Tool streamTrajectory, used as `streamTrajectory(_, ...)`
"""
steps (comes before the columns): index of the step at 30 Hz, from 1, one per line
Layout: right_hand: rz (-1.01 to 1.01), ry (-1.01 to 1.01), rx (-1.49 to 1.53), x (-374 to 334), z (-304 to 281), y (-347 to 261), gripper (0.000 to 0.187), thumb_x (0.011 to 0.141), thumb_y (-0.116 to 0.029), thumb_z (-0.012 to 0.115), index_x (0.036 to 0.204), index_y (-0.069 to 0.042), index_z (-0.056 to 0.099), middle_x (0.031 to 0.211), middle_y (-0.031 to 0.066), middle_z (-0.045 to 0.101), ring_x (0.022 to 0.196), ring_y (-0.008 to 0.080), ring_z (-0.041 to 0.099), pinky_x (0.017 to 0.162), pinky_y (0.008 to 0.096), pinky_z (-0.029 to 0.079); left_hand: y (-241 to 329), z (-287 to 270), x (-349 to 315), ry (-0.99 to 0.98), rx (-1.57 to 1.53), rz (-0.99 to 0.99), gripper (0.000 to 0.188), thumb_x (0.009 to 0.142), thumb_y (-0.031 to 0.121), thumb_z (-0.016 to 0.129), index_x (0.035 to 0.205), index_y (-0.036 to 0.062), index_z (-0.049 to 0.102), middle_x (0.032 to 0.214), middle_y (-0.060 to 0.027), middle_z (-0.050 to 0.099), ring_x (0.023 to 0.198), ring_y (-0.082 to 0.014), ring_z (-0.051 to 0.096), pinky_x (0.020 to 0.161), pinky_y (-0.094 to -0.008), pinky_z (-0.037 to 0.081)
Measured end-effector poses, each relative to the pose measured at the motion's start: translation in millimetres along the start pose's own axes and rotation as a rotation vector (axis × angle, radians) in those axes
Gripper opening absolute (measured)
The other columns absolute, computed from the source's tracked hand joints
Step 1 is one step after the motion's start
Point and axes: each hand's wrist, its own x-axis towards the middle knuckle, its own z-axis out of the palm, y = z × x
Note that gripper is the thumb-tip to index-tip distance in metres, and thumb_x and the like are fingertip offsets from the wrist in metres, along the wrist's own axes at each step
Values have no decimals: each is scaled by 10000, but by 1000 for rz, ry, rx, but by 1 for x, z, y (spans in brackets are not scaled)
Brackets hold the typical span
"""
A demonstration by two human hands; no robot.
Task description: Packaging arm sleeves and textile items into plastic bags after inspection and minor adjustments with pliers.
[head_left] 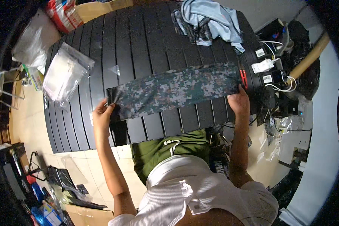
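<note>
A long flat piece of camouflage fabric (177,88) in dark green, grey and brown lies stretched across a ribbed black table top. Its left end is pinched by my left hand (103,110), thumb and fingers closed on the dark edge. At the opposite end, my right hand (238,101) grips the near right corner, with some fingertips hidden at the fabric. The strip slants slightly, its right end farther from me than its left.
Clear plastic bags (66,75) lie on the left of the black table (147,130). A crumpled light-blue garment (214,22) sits at the far right. White plugs and cables (263,66) crowd the right edge. Black bags (301,49) stand beyond it.
</note>
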Motion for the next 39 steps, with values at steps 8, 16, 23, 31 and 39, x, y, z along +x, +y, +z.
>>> streamTrajectory(8, 7, -75, 4, 17, -15, -6, 313, 932, -145, 373, 1189, -5, 484, 1257, 101, 484, 1155, 244, 448, 1016, 368, 291, 14, 27, -7, 337, 346, 288, 376, 826, 161, 617, 1168, 31, 529, 915, -75, 585, 681, -91, 511, 590, -204, 407)
streamTrajectory(16, 37, -250, -43, 29, -35, -14, 306, 928, -136, 384, 1181, 1, 488, 1239, 105, 500, 1153, 244, 451, 1021, 384, 285, 17, 22, 4, 400, 519, 308, 246, 791, 225, 668, 855, 1, 589, 696, -6, 520, 607, -55, 430, 510, -212, 335)
streamTrajectory(23, 154, -438, 19, 41, -54, -22, 268, 911, -129, 429, 1117, -3, 545, 1183, 116, 543, 1094, 250, 502, 992, 377, 322, 23, 21, -9, 225, 397, 187, 239, 822, 194, 634, 928, -7, 563, 771, -31, 600, 706, -64, 511, 647, -196, 402)
streamTrajectory(31, 290, -666, -17, 41, -55, -25, 268, 908, -142, 437, 1104, 1, 551, 1178, 111, 547, 1082, 248, 507, 986, 381, 329, 24, 19, -22, 180, 456, 134, 302, 832, 240, 625, 804, -52, 555, 697, 9, 511, 643, -52, 413, 544, -188, 312)
streamTrajectory(39, 118, -466, -11, 42, -56, -23, 293, 910, -134, 423, 1146, 13, 515, 1215, 120, 519, 1138, 247, 467, 1016, 391, 293, 23, 17, -25, 176, 415, 80, 348, 844, 302, 598, 766, -35, 552, 614, 37, 405, 583, -54, 326, 489, -221, 241)
